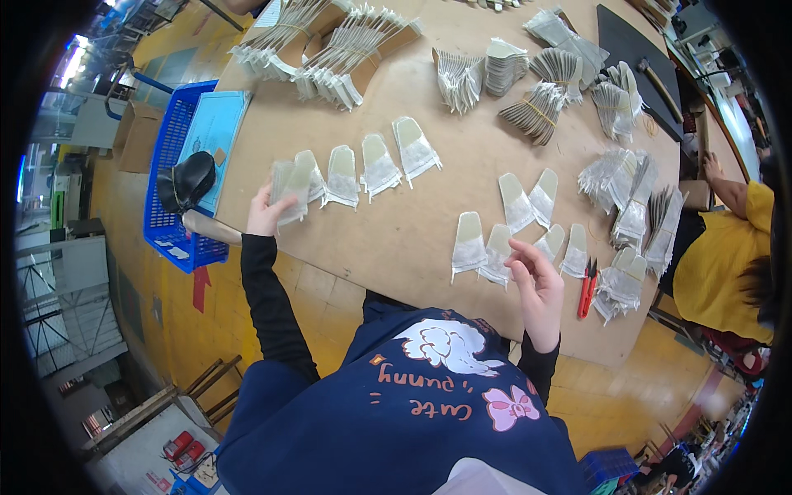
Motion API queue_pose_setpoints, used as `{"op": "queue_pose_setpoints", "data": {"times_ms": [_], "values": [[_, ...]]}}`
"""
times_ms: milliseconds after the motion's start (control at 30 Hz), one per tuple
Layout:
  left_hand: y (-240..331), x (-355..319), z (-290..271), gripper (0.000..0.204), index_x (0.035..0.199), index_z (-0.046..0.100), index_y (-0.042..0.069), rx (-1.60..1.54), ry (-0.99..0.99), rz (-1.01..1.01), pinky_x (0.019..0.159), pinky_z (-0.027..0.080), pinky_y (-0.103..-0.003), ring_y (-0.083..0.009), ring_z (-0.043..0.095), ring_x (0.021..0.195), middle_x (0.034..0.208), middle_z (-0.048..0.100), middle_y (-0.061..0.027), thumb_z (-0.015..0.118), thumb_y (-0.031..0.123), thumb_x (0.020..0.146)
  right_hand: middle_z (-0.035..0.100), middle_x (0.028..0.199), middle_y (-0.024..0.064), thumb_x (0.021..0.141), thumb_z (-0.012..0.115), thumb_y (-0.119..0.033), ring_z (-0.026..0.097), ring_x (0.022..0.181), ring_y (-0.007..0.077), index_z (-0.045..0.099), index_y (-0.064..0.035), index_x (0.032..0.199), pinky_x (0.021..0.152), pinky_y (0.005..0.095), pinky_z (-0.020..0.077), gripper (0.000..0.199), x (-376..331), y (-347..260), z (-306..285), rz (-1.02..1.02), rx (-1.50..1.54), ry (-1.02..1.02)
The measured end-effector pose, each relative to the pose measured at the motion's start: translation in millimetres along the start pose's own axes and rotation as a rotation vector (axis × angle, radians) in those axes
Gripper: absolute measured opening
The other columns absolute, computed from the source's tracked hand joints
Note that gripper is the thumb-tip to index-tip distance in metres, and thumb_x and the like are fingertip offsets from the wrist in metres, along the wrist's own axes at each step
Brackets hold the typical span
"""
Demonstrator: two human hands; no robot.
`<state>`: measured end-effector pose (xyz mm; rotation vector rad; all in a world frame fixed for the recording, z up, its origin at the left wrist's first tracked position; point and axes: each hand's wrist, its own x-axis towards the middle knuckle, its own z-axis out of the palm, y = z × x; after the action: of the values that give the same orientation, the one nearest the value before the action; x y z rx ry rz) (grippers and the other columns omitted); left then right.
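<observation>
My left hand (266, 211) is closed on a pale tongue-shaped fabric piece (293, 191), thumb on top, at the left end of a slanting row. Several like pieces (342, 176) lie in that row, each pale green at the rounded end and white at the other. My right hand (538, 293) hovers at the near side of the table, fingers loosely curled and apart, holding nothing that I can see. Just beyond it lies a loose group of the same pieces (469, 245), some partly behind the fingers. Red thread snips (588, 289) lie to its right.
Bundles of stacked pieces (540, 111) sit at the far right, with larger bundles (363, 54) at the far left. A blue basket (154, 216) stands off the table's left edge. A black mat (627, 37) holds a hammer-like tool. A person in yellow (718, 264) is at the right.
</observation>
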<state>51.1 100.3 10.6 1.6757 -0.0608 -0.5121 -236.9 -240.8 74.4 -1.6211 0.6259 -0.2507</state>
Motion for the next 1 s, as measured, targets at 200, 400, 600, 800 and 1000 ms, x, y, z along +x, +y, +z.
{"op": "queue_pose_setpoints", "data": {"times_ms": [200, 400, 600, 800, 1000], "values": [[27.8, -15.5, 68.5, 0.036, 0.121, 0.05, -0.004, -0.44, -0.266, -0.054, 0.086, 0.052, -0.033, -0.0227, 0.064, 0.099, 0.111, 0.063, -0.0147, 0.058, 0.008, 0.088, 0.059, 0.088, 0.0032, 0.09, 0.057, -0.004, 0.054, 0.078, 0.0094, 0.06, 0.0002, 0.115, 0.072, 0.0229, 0.0436, 0.026, -3.1, -1.2, 10.8, 0.019, 0.039, -0.008], [18.3, -49.9, 180.9, 0.043, 0.131, 0.04, -0.005, -0.628, -0.609, -0.362, 0.093, 0.049, -0.039, -0.0267, 0.06, 0.109, 0.121, 0.057, -0.0183, 0.044, 0.021, 0.097, 0.058, 0.089, 0.0035, 0.087, 0.059, -0.002, 0.052, 0.071, 0.0092, 0.059, 0.0012, 0.116, 0.068, 0.0223, 0.0437, 0.028, -1.2, -0.8, 26.6, -0.044, 0.032, -0.062], [7.1, -65.9, 218.7, 0.043, 0.131, 0.042, -0.003, -0.562, -0.814, -0.403, 0.091, 0.047, -0.031, -0.0155, 0.057, 0.107, 0.122, 0.056, -0.0098, 0.056, 0.012, 0.093, 0.059, 0.093, 0.0033, 0.09, 0.058, -0.004, 0.055, 0.082, 0.0091, 0.056, 0.0017, 0.107, 0.076, 0.0229, 0.0444, 0.019, 6.5, 13.9, 24.0, -0.003, 0.208, 0.135], [7.6, -54.7, 209.2, 0.046, 0.134, 0.039, -0.002, -0.501, -0.784, -0.336, 0.095, 0.046, -0.034, -0.0185, 0.056, 0.112, 0.123, 0.055, -0.0116, 0.056, 0.006, 0.091, 0.056, 0.109, 0.0066, 0.089, 0.06, -0.005, 0.056, 0.088, 0.0109, 0.049, -0.0004, 0.128, 0.08, 0.0251, 0.0456, 0.041, 5.0, 22.7, 2.5, 0.005, 0.214, 0.191], [8.1, -64.6, 228.0, 0.046, 0.133, 0.039, -0.001, -0.342, -0.851, -0.241, 0.094, 0.047, -0.036, -0.0205, 0.057, 0.111, 0.123, 0.055, -0.0132, 0.056, 0.006, 0.091, 0.061, 0.096, 0.0049, 0.085, 0.065, -0.007, 0.057, 0.079, 0.0101, 0.056, 0.0034, 0.114, 0.07, 0.0249, 0.0464, 0.032, 2.2, 29.6, 21.8, -0.049, 0.139, 0.074]]}}
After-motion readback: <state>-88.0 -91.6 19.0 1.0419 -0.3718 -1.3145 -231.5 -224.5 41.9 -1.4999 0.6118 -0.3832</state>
